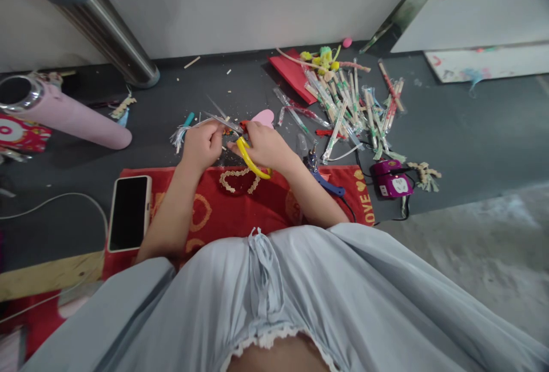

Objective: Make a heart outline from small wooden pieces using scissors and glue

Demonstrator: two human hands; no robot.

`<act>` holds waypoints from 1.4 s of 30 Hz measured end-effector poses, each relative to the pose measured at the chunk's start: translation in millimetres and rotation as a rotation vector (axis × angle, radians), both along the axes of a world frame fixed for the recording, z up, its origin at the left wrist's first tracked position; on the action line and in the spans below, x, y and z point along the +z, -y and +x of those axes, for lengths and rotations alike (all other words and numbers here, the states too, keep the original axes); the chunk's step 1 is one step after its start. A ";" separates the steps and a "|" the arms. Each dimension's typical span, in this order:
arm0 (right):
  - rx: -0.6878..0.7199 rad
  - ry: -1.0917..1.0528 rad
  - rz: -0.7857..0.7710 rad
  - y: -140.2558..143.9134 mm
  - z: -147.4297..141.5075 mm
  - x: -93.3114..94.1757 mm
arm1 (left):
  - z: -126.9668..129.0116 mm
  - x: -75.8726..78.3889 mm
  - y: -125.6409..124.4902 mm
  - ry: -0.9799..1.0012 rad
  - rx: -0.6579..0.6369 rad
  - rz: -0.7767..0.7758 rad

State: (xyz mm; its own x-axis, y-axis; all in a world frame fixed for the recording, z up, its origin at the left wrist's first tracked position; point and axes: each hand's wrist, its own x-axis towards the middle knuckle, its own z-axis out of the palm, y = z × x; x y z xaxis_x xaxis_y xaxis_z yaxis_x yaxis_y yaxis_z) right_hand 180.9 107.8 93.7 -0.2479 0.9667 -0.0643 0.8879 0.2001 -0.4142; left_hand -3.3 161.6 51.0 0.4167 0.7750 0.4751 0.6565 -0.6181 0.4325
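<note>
Both forearms reach forward from the lap, meeting above the red cloth (240, 212). The right hand (266, 146) has its fingers curled through the yellow handles of the scissors (245, 152), blades pointing toward ten o'clock. The left hand (201, 143) is fisted, fingers pinched on a thin stick (217, 110) at the blades. A pile of wrapped chopsticks (351, 109) lies at two o'clock, a phone (128, 212) at eight o'clock.
</note>
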 end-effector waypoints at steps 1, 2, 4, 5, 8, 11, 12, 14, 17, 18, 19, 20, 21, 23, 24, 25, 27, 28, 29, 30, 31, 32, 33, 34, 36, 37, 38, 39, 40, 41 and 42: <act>-0.005 -0.012 0.027 -0.2 0.8 -1.4 | 0.9 2.1 0.8 0.024 -0.010 -0.027; -0.005 -0.021 0.052 -0.4 1.7 -2.5 | 1.8 4.5 1.8 0.047 -0.022 -0.059; 0.004 -0.027 0.100 -0.4 3.7 -3.3 | 3.4 9.6 4.2 0.094 -0.045 -0.123; 0.010 -0.025 0.115 -0.2 4.5 -3.1 | 4.0 11.9 5.3 0.118 -0.057 -0.161; 0.021 -0.005 0.129 0.9 5.6 -1.5 | 5.1 15.9 7.8 0.191 -0.104 -0.292; 0.027 0.022 0.146 1.9 5.7 -1.7 | 5.5 15.7 8.8 0.237 -0.139 -0.383; 0.030 0.025 0.152 2.0 5.8 -2.4 | 5.4 15.4 8.9 0.251 -0.151 -0.410; 0.040 0.019 0.164 1.9 6.2 -4.6 | 5.1 15.6 9.0 0.288 -0.181 -0.483; 0.054 0.001 0.178 1.8 6.8 -6.9 | 3.4 19.2 9.4 0.359 -0.227 -0.596; 0.058 -0.001 0.178 1.9 6.7 -6.9 | 2.6 21.1 9.6 0.367 -0.238 -0.616; 0.060 0.002 0.176 2.2 6.5 -6.5 | 2.0 23.1 9.8 0.363 -0.245 -0.626; 0.062 0.008 0.170 2.5 6.1 -5.6 | 1.4 25.0 10.0 0.351 -0.246 -0.625; 0.062 0.017 0.162 2.8 5.5 -4.5 | 1.1 26.7 10.3 0.335 -0.243 -0.619; 0.054 0.033 0.142 3.6 4.0 -2.1 | 1.1 29.3 10.9 0.315 -0.226 -0.600; 0.048 0.037 0.133 3.8 3.2 -1.1 | 1.3 30.2 11.2 0.311 -0.215 -0.592; 0.042 0.037 0.124 3.9 2.4 -0.4 | 1.5 31.0 11.5 0.305 -0.205 -0.585; 0.029 0.027 0.111 3.8 0.9 0.2 | 1.7 32.0 12.0 0.287 -0.180 -0.561; 0.023 0.019 0.106 3.7 0.2 0.3 | 1.5 32.3 12.2 0.277 -0.166 -0.544; 0.017 0.010 0.102 3.5 -0.4 0.4 | 1.2 32.3 12.2 0.266 -0.152 -0.527; 0.011 0.000 0.098 3.4 -0.9 0.6 | 0.7 32.1 12.2 0.255 -0.140 -0.511; 0.003 -0.008 0.092 3.4 -1.4 1.0 | 0.1 31.6 12.0 0.245 -0.130 -0.496; -0.006 -0.012 0.082 3.5 -1.8 1.6 | -0.4 30.9 11.8 0.234 -0.122 -0.482; -0.016 -0.015 0.071 3.6 -2.1 2.2 | -0.8 30.0 11.4 0.219 -0.118 -0.469; -0.028 -0.017 0.060 3.6 -2.3 2.8 | -1.0 29.1 11.0 0.203 -0.112 -0.451; -0.052 -0.020 0.045 3.3 -2.7 3.4 | -0.9 27.6 10.2 0.161 -0.093 -0.395; -0.062 -0.024 0.042 2.7 -2.8 3.1 | -0.5 27.3 10.0 0.130 -0.081 -0.361; -0.070 -0.031 0.039 1.9 -2.9 2.5 | 0.0 27.2 9.9 0.093 -0.068 -0.329; -0.078 -0.040 0.033 0.8 -3.0 1.7 | 0.6 27.2 10.0 0.054 -0.052 -0.296; -0.085 -0.051 0.024 -0.3 -3.0 0.7 | 1.3 27.3 10.2 0.017 -0.032 -0.264; -0.092 -0.062 0.014 -1.5 -3.0 -0.4 | 2.0 27.3 10.5 -0.016 -0.010 -0.231; -0.096 -0.075 0.007 -2.5 -2.9 -1.5 | 2.7 27.0 10.8 -0.041 0.016 -0.193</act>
